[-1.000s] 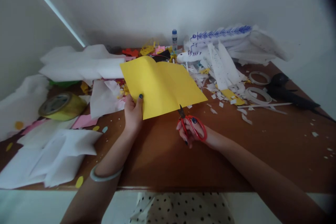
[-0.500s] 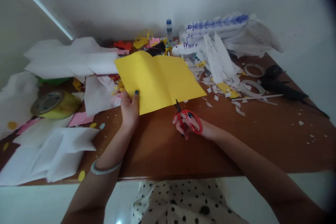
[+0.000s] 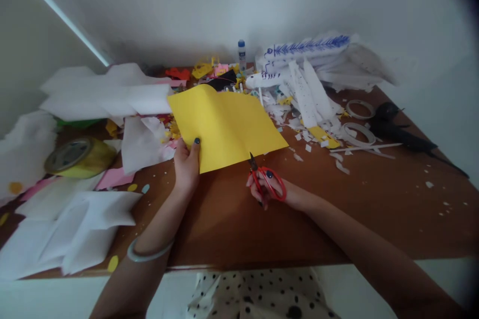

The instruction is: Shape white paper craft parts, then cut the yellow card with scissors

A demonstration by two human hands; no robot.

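My left hand (image 3: 187, 162) pinches the lower left edge of a yellow sheet of paper (image 3: 228, 127), thumb on top and the other fingers behind it. A soft crease runs down the middle of the sheet, which is held tilted above the table. Red-handled scissors (image 3: 277, 187) are gripped in my right hand (image 3: 264, 189), some fingers through the loops. Their dark blades point up and away from me, with the tips at the sheet's near edge. Whether the tips touch the paper I cannot tell.
Folded white paper (image 3: 105, 94) and a roll of yellow tape (image 3: 80, 157) lie on the left. A glue bottle (image 3: 241, 55) stands at the back. Paper scraps (image 3: 280, 109), white tape rings (image 3: 359, 134) and a black object (image 3: 400, 132) occupy the right of the brown table (image 3: 374, 214).
The whole view has shifted, so most things sit slightly lower in it. Both hands keep their hold on the paper and the scissors, and the sheet's right side has dipped slightly.
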